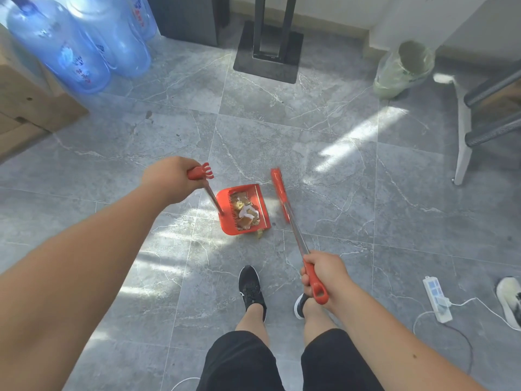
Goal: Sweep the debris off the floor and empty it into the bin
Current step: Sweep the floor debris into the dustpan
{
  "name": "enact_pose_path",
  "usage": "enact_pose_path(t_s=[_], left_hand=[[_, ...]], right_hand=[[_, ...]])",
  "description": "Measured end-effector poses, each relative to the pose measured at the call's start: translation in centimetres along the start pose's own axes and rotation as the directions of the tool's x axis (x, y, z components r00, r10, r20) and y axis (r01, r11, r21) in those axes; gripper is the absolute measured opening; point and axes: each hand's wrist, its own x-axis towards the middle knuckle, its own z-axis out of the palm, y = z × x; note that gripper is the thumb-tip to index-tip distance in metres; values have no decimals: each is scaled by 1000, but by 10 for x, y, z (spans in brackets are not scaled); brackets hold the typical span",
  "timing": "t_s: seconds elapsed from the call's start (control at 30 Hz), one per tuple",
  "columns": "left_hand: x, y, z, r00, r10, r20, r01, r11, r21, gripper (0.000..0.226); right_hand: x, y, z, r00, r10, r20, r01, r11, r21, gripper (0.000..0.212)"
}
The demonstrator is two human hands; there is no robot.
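A red dustpan [225, 218] rests on the grey tiled floor, filled with brown and white debris [245, 211]. One small scrap [259, 234] lies on the floor at its open lip. My left hand [166, 176] grips the red top of the dustpan's long metal handle. My right hand [321, 273] holds the red grip of the broom; its red head [279, 190] is blurred, just right of the pan. The bin [403, 69], lined with a pale plastic bag, stands at the far right by the wall.
Blue water jugs [81, 43] and cardboard boxes [31, 103] fill the far left. A black stand base [267, 55] sits at the back centre. A white stool leg [462, 136] is at right. A power strip [437, 299] with cables lies near my feet.
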Motion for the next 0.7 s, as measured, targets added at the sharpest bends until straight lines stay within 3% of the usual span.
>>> enact_pose_path(t_s=[0.2,0.4,0.7], left_hand=[[-11,-6,11,984,-147,-104,130,979,-160,25],[-7,11,2,984,-139,-112,124,984,-128,18],[-47,-39,-22,990,-122,-66,123,992,9,17]], right_hand=[[6,6,13,997,73,-24,-71,996,61,13],[8,7,25,994,105,-38,-100,988,118,12],[14,5,30,996,80,-48,-83,994,-75,16]])
